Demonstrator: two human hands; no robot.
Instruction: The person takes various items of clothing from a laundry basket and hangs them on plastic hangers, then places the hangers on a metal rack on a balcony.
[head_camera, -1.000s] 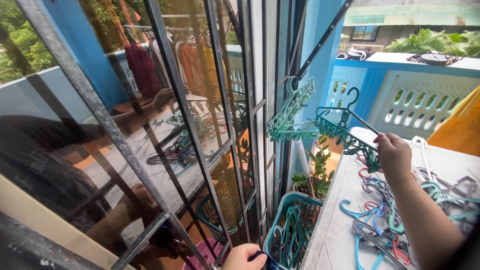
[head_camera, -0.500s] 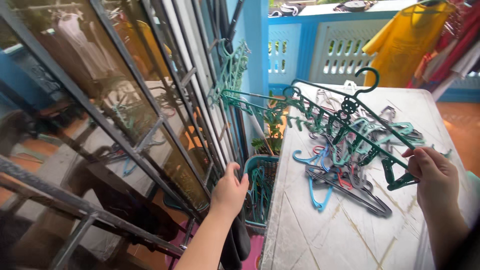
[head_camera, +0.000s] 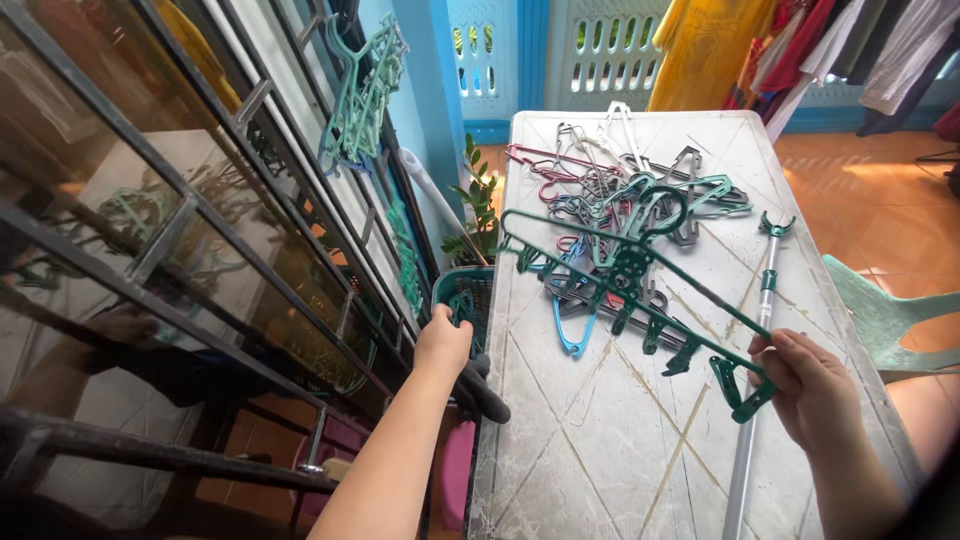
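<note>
Dark green clip hanger (head_camera: 640, 285), the long kind with a row of pegs hanging under its bar and a hook at the top, is held out over the white table (head_camera: 600, 440), slanting from the far left down to my right hand (head_camera: 805, 385). My right hand grips the near end of the bar, fingers curled round it from below and thumb on top, wrist bent inward, forearm coming up from the lower right corner. The hook end of the hanger hovers above the pile of hangers (head_camera: 620, 195) at the far half of the table, a tangle of grey, teal, blue and red ones.

My left hand (head_camera: 443, 343) reaches forward off the table's left edge, arm nearly straight, closed around a dark cloth (head_camera: 482, 390) that droops beneath it; I think the cloth is a garment, but the folds hide its shape. Just beyond that hand stands a teal basket (head_camera: 462, 290) with more hangers in it, next to a small potted plant (head_camera: 478, 205).

A metal pole (head_camera: 752, 400) with a teal fork at its tip lies along the table's right side, passing under my right hand. To my left runs a barred glass door (head_camera: 200, 250), with a pale green clip hanger (head_camera: 362, 95) hooked on it.
</note>
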